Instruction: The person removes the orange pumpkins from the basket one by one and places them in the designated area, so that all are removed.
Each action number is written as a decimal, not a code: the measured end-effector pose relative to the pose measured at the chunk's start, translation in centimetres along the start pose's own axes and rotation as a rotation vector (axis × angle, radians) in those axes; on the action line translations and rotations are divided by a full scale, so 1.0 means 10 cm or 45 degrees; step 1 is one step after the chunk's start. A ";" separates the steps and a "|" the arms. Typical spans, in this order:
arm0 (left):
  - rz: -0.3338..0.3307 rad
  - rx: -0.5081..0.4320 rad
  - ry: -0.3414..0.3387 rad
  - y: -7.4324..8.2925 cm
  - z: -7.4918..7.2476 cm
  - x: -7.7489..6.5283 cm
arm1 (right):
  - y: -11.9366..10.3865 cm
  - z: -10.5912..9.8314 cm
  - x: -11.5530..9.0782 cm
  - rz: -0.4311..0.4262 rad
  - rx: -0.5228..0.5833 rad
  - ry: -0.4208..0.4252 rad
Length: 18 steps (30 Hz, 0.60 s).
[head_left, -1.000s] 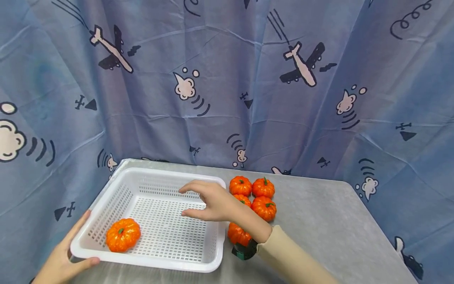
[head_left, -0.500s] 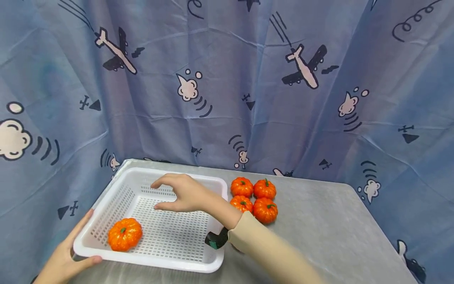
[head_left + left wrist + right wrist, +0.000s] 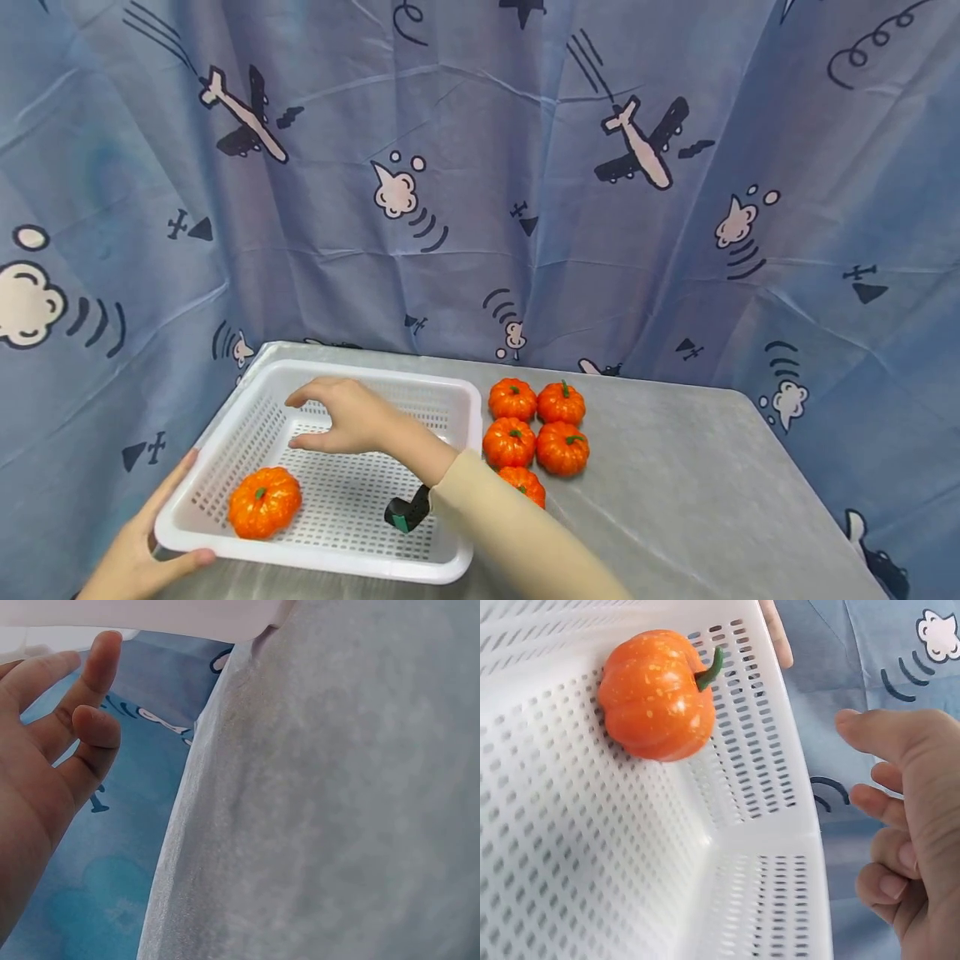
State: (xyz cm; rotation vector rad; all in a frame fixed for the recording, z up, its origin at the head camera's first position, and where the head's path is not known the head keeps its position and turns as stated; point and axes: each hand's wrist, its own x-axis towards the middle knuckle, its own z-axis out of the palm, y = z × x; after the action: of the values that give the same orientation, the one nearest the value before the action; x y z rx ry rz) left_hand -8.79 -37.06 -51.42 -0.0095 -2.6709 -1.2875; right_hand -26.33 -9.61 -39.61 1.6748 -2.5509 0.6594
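A white perforated plastic basket stands on the table, with one small orange pumpkin in its front left corner. In the right wrist view that pumpkin shows its green stem, close to the basket's wall. My right hand hovers over the basket's left half, thumb and fingers apart, holding nothing. At the basket's front left corner my left hand rests against the outside, thumb along the front and index finger along the left side. Several of its fingers show loosely spread in the left wrist view.
Several more small pumpkins sit close together on the grey table, just right of the basket. A blue curtain printed with airplanes hangs behind the table. A black wrist device hangs below my right wrist, over the basket.
My right hand has moved left from over the basket's right side to over its left half. The front pumpkin on the table is now partly uncovered. My left hand stays at the corner.
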 end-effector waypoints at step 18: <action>0.099 -0.043 0.025 -0.01 0.02 0.00 | 0.13 0.37 0.07 0.186 0.271 -0.137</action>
State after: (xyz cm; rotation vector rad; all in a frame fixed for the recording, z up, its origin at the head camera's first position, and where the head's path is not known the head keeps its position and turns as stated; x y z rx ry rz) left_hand -8.81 -36.99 -51.64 -0.1032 -2.6051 -1.3020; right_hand -27.05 -11.12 -43.22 1.6327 -2.7878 0.9037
